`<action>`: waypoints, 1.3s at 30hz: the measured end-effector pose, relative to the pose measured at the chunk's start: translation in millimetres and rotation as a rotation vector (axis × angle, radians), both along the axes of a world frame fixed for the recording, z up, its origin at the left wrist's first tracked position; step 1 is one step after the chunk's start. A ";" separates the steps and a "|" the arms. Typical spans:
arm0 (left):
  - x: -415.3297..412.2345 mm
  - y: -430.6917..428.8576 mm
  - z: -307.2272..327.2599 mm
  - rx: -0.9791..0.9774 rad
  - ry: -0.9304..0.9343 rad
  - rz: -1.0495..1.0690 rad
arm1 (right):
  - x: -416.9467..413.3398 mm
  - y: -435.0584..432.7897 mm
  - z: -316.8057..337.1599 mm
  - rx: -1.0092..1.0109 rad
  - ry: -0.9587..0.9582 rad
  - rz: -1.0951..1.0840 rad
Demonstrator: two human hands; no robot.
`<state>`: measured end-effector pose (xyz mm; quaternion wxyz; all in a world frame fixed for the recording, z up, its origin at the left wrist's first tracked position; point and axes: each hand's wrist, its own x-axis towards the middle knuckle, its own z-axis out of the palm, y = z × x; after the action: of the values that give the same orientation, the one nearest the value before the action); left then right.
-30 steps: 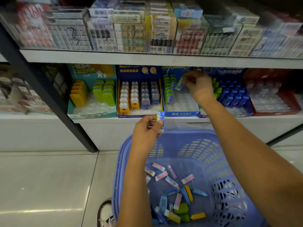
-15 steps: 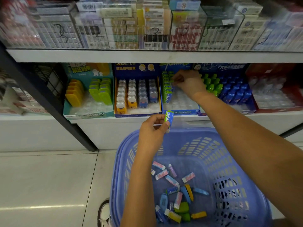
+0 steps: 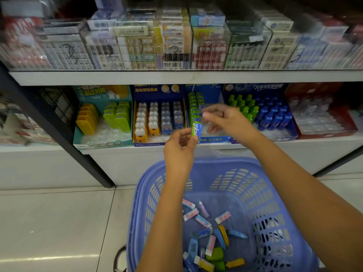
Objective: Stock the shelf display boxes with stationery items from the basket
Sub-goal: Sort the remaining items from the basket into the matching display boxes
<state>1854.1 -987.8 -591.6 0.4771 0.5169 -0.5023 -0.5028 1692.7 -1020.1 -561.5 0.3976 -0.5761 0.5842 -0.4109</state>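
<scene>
Left hand (image 3: 179, 148) is up at the shelf's front edge, thumb and fingertips pinching a green-and-blue eraser (image 3: 196, 131), upright, just in front of the eraser box (image 3: 214, 139). Right hand (image 3: 225, 120) hovers just beside it, fingers loosely spread, nothing in them that I can see, though it's blurred.

Looks like a hand-over to me. The right should take the eraser by its free top end, and the left should let go only once that grip is firm. Then it wants to go in upright at the front end of the green row (image 3: 194, 107) along the box's left wall. Mind the wrist, a knock could topple that row.

Plenty left to do, I'd say: loose erasers (image 3: 204, 220) lie scattered over the bottom of the blue basket (image 3: 265, 193), which stands on pale floor tiles (image 3: 49, 222) below the shelf (image 3: 121, 154). More display boxes sit side by side along the shelf edge. The upper shelf (image 3: 196, 77) carries clear cases of packets. A shoe (image 3: 119, 260) shows at the basket's near left corner.
</scene>
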 end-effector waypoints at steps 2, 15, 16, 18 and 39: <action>-6.2 -3.6 2.8 -0.043 0.000 -0.005 | 0.5 15.2 3.9 0.053 -0.074 0.087; -26.0 -2.2 -29.5 -0.339 -0.871 -0.313 | -18.1 -45.6 -12.3 -0.170 0.242 -0.229; -25.5 -1.9 -31.4 -0.350 -0.860 -0.308 | -16.0 -49.5 -16.9 -0.179 0.288 -0.212; -24.0 -2.6 -33.1 -0.370 -0.846 -0.299 | -12.9 -54.5 -23.5 -0.222 0.382 -0.211; -21.4 7.7 -41.9 -0.427 -0.568 -0.207 | 1.5 -12.1 -2.9 -0.146 0.814 -0.056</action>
<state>1832.8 -980.1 -633.5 0.3622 0.4712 -0.7580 -0.2688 1694.2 -1032.2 -564.4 0.0809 -0.7020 0.6785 -0.2005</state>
